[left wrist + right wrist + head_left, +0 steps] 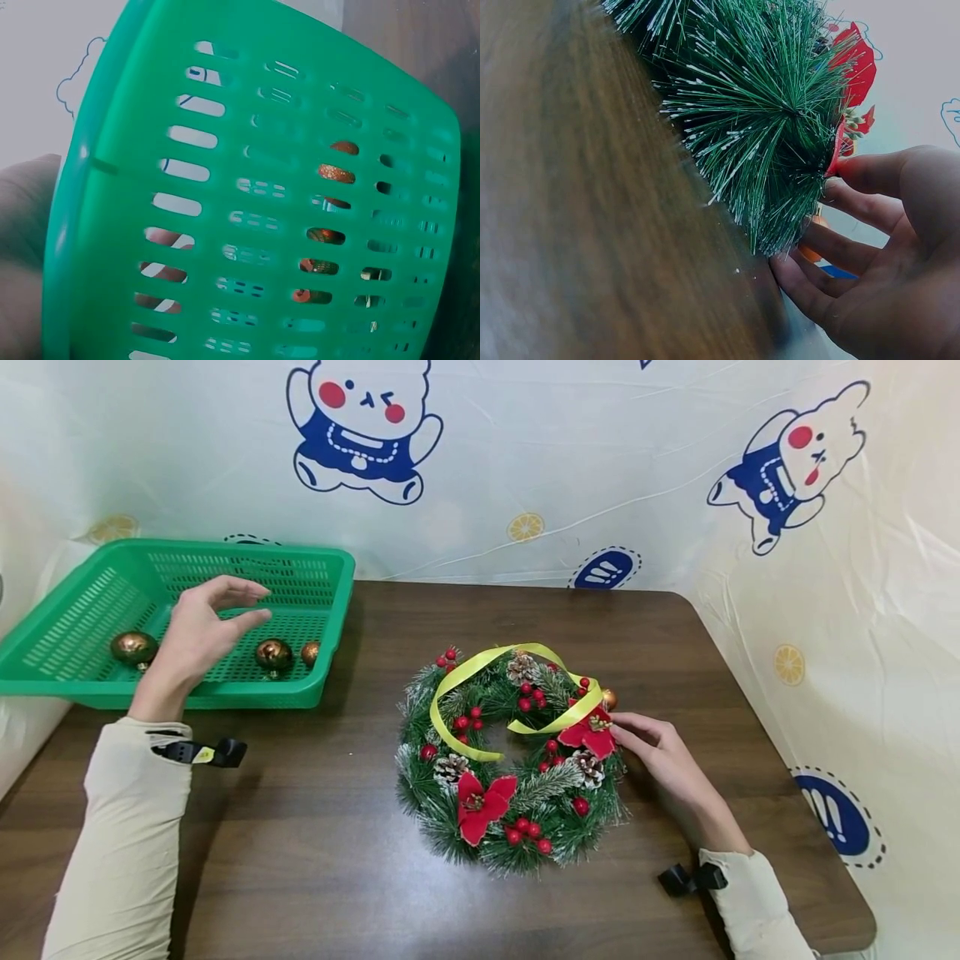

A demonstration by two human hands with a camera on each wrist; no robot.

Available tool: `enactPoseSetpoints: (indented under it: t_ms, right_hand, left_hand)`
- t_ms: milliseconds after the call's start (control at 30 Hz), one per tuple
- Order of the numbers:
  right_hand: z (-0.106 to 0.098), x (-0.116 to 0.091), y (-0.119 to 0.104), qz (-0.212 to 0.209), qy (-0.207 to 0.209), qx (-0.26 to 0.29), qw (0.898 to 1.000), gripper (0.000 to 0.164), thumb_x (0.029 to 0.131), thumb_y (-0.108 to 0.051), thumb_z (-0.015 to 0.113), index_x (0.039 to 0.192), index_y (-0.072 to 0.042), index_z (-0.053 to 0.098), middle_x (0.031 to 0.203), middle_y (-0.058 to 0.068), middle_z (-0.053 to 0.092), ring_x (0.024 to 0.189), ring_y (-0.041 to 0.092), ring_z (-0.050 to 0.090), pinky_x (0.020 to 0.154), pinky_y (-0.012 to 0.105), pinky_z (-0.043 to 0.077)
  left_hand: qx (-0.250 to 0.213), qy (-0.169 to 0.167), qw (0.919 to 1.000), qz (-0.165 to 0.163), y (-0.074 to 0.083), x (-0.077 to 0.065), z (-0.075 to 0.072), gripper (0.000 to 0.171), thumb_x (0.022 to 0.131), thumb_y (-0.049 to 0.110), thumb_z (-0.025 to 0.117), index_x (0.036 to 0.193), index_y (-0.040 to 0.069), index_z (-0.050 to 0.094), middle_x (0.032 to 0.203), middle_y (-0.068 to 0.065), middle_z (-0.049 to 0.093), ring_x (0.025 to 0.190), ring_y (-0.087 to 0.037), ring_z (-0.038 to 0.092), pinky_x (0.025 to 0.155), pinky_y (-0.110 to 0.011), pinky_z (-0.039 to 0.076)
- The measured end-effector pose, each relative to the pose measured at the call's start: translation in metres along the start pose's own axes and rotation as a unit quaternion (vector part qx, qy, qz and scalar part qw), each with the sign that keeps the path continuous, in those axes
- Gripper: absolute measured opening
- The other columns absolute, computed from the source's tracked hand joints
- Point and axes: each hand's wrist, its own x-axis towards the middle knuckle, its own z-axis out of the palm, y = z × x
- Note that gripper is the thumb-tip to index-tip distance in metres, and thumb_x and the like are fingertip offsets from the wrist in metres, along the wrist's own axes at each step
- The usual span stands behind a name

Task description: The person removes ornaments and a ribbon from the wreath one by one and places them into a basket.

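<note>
A green artificial Christmas wreath (525, 802) lies on the table, with red flowers, berries and pinecones on it. A yellow-green ribbon (457, 672) loops loosely over its top. At its right side my right hand (671, 768) pinches the edge of a red poinsettia (590, 731); up close, the thumb meets the petal and the other fingers curl by the needles. A small gold ball (609, 699) sits just beyond that flower. My left hand (202, 627) hovers over the green basket (341, 610), fingers spread from the thumb, holding nothing. Basket slats mostly hide it in the left wrist view.
Inside the basket are a bronze bauble (134, 648) at the left, a dark bronze bauble (273, 656) and a smaller copper bauble (311, 653) at the right. A brown wooden table (322, 860) extends to a printed curtain (487, 460) behind and at the right.
</note>
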Motion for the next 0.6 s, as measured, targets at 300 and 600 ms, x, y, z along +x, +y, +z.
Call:
enactPoseSetpoints:
  t_ms: [300,600]
  right_hand:
    - [0.0,0.0,0.0,-0.004,0.004,-0.012,1.0,0.037,0.103,-0.032,0.057,0.131,-0.01,0.064,0.133,0.007,0.063,0.12,0.018,0.057,0.097,0.017,0.044]
    - [0.0,0.0,0.0,-0.002,0.003,-0.009,1.0,0.037,0.102,-0.032,0.057,0.131,-0.01,0.064,0.132,0.007,0.063,0.119,0.019,0.057,0.097,0.019,0.045]
  left_hand:
    - [-0.011,0.003,0.9999,0.002,0.008,0.0,0.002,0.039,0.099,0.039,0.06,0.134,0.021,0.06,0.13,-0.004,0.057,0.13,-0.033,0.046,0.095,-0.048,0.038]
    - [-0.03,0.006,0.9994,0.015,0.023,-0.005,0.005,0.037,0.099,0.037,0.06,0.133,0.021,0.06,0.128,-0.002,0.057,0.127,-0.027,0.048,0.105,-0.054,0.038]
